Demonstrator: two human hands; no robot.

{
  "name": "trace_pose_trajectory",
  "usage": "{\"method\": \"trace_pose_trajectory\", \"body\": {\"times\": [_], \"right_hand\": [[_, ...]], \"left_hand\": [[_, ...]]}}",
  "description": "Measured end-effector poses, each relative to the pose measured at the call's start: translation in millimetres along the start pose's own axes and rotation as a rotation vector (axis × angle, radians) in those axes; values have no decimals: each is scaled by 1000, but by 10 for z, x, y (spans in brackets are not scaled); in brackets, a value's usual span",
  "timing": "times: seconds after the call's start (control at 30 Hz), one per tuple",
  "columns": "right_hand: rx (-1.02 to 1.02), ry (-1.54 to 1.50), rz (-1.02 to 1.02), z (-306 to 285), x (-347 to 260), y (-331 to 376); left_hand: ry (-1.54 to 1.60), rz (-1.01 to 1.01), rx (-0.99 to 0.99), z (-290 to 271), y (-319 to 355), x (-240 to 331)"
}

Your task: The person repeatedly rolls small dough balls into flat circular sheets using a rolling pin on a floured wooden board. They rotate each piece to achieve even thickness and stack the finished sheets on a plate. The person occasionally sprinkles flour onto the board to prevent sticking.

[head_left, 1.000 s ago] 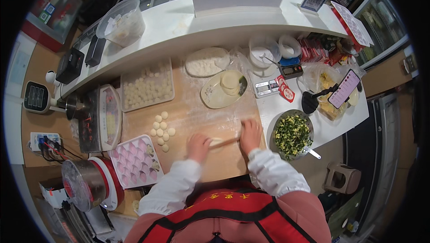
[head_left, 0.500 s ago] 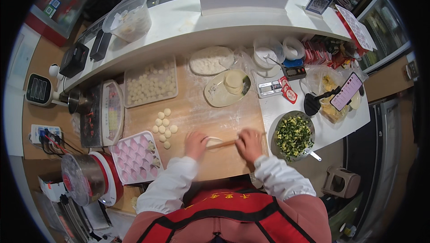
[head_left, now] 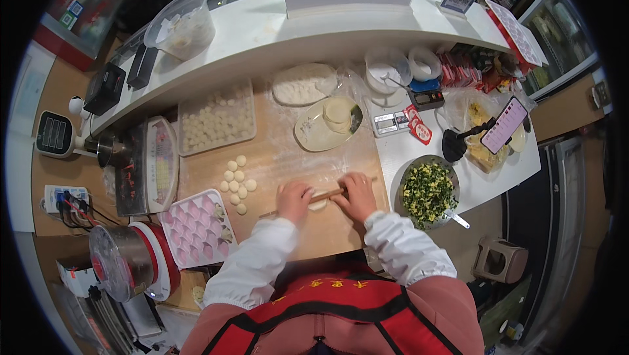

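Note:
A thin wooden rolling pin (head_left: 326,194) lies slantwise across a small round of dough (head_left: 319,204) on the floured wooden board (head_left: 314,240). My left hand (head_left: 294,200) is closed over the pin, whose left end sticks out past it. Toward the other end, my right hand (head_left: 358,196) is curled on the pin, its thumb close to the dough's edge. Several small dough balls (head_left: 233,175) are grouped left of my hands. Beyond them, a plate (head_left: 306,133) carries a stack of rolled wrappers (head_left: 337,114).
A bowl of chopped greens and egg (head_left: 429,192) stands on the right. On the left are a pink moulded tray (head_left: 178,251) and a plastic tub of dough balls (head_left: 251,133). A flour dish (head_left: 287,97), a kitchen scale (head_left: 386,124) and a phone on a stand (head_left: 504,126) sit farther back.
The rolling pin has slid leftward and now reaches out past my left hand. My right hand has moved a little left and away from me. The view has shifted slightly.

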State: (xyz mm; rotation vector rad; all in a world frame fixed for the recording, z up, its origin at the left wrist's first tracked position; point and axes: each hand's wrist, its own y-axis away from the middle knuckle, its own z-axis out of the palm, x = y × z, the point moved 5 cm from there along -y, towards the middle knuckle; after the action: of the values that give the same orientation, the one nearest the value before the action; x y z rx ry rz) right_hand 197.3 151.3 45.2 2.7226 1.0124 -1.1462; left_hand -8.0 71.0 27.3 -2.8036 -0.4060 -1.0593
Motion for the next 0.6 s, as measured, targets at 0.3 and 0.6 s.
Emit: {"method": "trace_pose_trajectory", "body": {"times": [0.3, 0.6], "right_hand": [[101, 110, 114, 16, 82, -161], [19, 13, 199, -88, -30, 410]], "left_hand": [[4, 53, 179, -179, 2, -77], [-66, -91, 111, -255, 220, -250]]}}
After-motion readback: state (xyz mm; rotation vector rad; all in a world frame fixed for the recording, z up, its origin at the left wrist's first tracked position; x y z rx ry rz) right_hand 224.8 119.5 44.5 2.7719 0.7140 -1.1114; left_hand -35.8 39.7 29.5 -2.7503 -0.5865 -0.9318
